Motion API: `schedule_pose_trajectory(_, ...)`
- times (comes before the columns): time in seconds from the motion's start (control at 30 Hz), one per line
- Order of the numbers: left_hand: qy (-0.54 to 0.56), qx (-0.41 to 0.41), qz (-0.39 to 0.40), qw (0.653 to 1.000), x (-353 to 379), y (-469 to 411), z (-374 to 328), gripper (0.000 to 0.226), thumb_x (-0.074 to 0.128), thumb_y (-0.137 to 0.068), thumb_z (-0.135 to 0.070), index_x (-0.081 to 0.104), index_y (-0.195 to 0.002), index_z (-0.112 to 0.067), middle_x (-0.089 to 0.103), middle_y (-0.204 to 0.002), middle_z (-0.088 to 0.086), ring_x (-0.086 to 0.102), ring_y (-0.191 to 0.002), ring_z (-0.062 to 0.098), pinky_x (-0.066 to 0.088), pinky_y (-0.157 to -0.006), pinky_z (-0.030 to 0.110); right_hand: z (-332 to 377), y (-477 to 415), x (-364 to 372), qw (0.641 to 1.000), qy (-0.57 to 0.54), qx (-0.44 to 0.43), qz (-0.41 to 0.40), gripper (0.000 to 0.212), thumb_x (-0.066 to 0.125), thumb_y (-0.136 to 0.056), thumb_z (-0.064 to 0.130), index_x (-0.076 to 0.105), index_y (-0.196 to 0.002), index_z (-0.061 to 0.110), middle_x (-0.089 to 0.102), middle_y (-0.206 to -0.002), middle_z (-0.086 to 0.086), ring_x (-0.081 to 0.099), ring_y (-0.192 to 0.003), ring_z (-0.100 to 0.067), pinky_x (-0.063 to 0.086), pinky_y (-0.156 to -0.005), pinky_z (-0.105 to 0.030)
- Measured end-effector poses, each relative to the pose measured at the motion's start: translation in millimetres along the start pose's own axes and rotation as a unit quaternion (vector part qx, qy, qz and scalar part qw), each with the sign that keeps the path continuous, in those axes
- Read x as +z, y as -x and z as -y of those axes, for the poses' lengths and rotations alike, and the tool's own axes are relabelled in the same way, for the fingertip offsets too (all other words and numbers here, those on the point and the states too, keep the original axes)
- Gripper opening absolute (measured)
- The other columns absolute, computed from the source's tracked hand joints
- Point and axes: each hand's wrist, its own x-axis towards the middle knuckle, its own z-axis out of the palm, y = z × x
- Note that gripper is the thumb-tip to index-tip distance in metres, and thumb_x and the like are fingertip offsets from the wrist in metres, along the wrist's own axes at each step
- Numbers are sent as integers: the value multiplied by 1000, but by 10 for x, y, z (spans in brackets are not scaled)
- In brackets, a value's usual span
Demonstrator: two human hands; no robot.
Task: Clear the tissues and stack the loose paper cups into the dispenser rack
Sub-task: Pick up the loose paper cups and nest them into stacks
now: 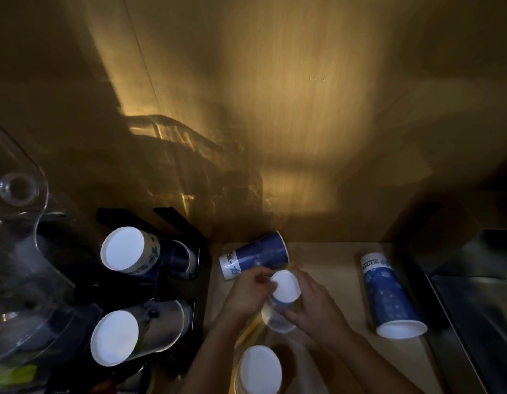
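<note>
Blue-and-white paper marks most of the cups in this dim overhead view, taken above a pale counter [331, 280] set against a wood-grain wall [275, 109]. At centre, both forearms reach forward from the lower edge and the hands meet around an inverted stack of cups [283, 300], its white base facing the camera. The left hand [246, 294] lies with its back upward, its fingers [268, 282] curled and pinching the rim of the base; the right hand [314, 305] wraps the stack's side from the opposite flank, fingers bent around the lower cups. Just behind the held stack, touching the wall, a single blue cup [255, 255] lies on its side. Well to the right of the held stack, a second sleeve of blue cups [388, 294] lies lengthwise on the counter, white base toward the camera, beside a dark metal sink [474, 308]. Nearer the camera than the held stack stands another cup stack [259, 371], base up. To the left of the held stack, the black dispenser rack [178, 268] carries two tilted columns of cups [124, 251], and a clear plastic vessel [19, 223] stands beyond it. No tissues can be made out.
</note>
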Motion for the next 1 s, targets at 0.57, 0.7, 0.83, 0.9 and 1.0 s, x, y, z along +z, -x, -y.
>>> schedule_pose_trajectory(0.57,-83,53,55,994,457,-740,-435,26,57,-89,-16,60,-113,-7,66,-115,13,60,-108,25,46,-97,44,-513,-501,-467,996,46,55,-50,62,69,-71,49,43,-122,26,59,-116,1,57,-102,-18,47,-81,-35)
schedule_pose_trajectory(0.7,-51,61,47,996,529,-874,-485,20,57,-88,-8,63,-107,-4,67,-110,18,62,-102,27,47,-90,40,-562,-604,-537,995,64,62,-56,63,71,-72,44,42,-124,25,59,-119,2,57,-105,-18,42,-79,-28)
schedule_pose_trajectory(0.83,-47,71,51,995,537,-920,-483,18,56,-89,-7,64,-105,-3,68,-105,18,63,-95,26,48,-82,35,-566,-633,-549,993,82,72,-49,68,70,-72,42,38,-129,21,56,-126,-2,54,-110,-20,39,-81,-28)
schedule_pose_trajectory(0.9,-52,76,62,994,513,-919,-480,18,56,-89,-11,64,-104,-6,68,-97,11,62,-84,17,49,-70,25,-562,-630,-574,993,85,70,-40,71,72,-71,42,37,-130,21,55,-127,-3,53,-112,-21,38,-82,-27)
schedule_pose_trajectory(1.0,-14,93,24,995,392,-889,-452,13,61,-87,-21,65,-99,-15,68,-87,0,62,-80,11,47,-63,16,-614,-568,-669,994,80,70,-14,82,73,-65,47,33,-133,26,50,-134,0,47,-121,-20,37,-97,-33)
